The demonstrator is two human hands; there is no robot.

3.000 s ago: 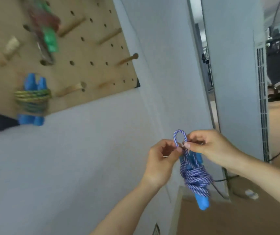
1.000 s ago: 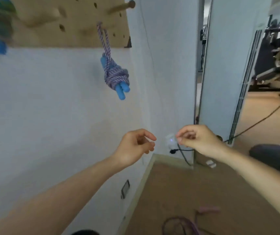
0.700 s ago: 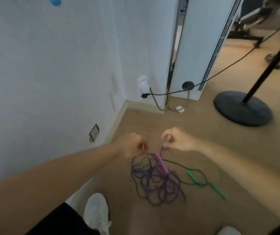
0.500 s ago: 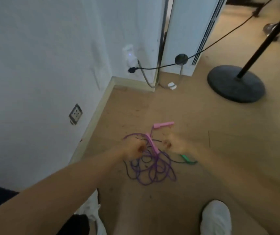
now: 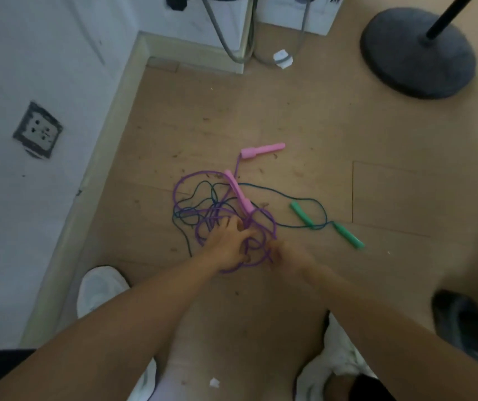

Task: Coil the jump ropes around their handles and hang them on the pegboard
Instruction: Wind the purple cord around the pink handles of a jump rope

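Note:
Two jump ropes lie tangled on the wooden floor. The purple rope [image 5: 187, 179] has two pink handles, one lying apart [image 5: 262, 150] and one across the tangle [image 5: 239, 192]. The dark teal rope [image 5: 278, 192] ends in two green handles [image 5: 301, 214] [image 5: 347, 234] to the right. My left hand [image 5: 227, 241] reaches down onto the purple loops with fingers spread, touching them. My right hand [image 5: 288, 253] is blurred, right beside the near purple loop; its grip is unclear. The pegboard is out of view.
A white wall with a socket [image 5: 38, 130] and a baseboard [image 5: 98, 157] runs along the left. Grey cables [image 5: 226, 44] hang in the far corner. A black round stand base [image 5: 417, 50] sits far right. My white shoes [image 5: 98, 287] [image 5: 333, 369] stand near.
I hung the blue-handled rope on the pegboard, then looked down and bent to the floor. Both hands dropped to the purple and teal tangle, and the left hand's fingers spread onto it.

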